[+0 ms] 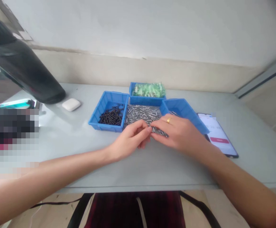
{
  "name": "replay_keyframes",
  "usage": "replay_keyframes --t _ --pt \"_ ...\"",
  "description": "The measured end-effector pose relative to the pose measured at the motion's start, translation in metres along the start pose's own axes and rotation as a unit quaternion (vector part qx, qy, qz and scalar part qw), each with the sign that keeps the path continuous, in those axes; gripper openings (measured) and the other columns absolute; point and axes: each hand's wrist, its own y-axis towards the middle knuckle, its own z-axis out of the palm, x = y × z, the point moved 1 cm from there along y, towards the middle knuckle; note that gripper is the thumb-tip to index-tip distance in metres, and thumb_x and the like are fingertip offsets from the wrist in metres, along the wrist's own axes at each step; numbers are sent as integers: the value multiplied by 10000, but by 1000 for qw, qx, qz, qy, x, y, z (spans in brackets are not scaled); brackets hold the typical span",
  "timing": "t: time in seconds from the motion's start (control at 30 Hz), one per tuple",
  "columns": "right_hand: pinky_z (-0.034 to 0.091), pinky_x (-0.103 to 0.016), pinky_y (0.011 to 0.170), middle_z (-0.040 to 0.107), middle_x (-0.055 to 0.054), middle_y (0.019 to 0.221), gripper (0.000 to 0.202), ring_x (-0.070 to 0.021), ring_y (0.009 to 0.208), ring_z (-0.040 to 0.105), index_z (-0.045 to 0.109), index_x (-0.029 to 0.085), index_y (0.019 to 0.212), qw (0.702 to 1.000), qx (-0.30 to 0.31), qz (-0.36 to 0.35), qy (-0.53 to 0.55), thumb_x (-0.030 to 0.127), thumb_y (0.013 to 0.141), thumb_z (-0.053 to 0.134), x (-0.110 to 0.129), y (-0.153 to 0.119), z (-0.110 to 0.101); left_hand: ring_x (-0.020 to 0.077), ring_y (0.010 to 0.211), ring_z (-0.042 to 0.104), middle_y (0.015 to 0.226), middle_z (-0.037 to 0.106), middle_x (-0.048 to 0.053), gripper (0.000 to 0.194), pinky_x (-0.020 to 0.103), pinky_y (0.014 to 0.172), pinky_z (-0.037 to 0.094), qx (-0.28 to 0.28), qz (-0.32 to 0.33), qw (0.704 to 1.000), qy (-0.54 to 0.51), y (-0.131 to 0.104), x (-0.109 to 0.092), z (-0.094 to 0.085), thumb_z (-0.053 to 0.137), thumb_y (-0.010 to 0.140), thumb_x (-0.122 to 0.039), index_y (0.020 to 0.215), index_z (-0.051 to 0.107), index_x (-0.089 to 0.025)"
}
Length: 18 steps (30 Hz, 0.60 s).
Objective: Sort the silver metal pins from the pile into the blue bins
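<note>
My left hand (129, 138) and my right hand (179, 130) meet at their fingertips over the near edge of a heap of thin silvery metal pins (142, 111). Both are closed in a pinch, and whatever sits between the fingers is too small to make out. A gold ring shows on the right hand. Left of the heap, a blue bin (104, 126) holds dark screw-like pieces (111, 116). Behind it, another blue bin (147, 101) carries green-tinted clear packets (149, 90). The right blue bin (183, 107) is partly covered by my right hand; a few metal pins show inside.
A phone (217, 133) with a lit screen lies beside the right bin. At the left stand a tall dark bottle (31, 71) and a small white case (71, 104). A wall (152, 69) closes off the back of the grey table (152, 171).
</note>
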Motion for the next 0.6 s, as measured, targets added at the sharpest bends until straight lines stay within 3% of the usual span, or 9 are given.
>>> replay_keyframes --t 0.23,0.6 --pt "333 -256 575 564 -5 588 305 -123 575 518 580 171 710 999 25 21 4 298 956 453 0 0 -3 69 545 506 690 550 -25 260 194 500 413 -17 10 1000 -3 -1 -1 0 473 930 -392 798 478 -168" --pt "359 -260 583 641 -29 668 310 -131 638 574 615 161 751 999 12 -42 30 281 968 430 6 2 -4 64 473 455 543 494 -58 229 171 450 381 -34 15 999 37 -2 -3 -1 483 928 -380 866 510 -161"
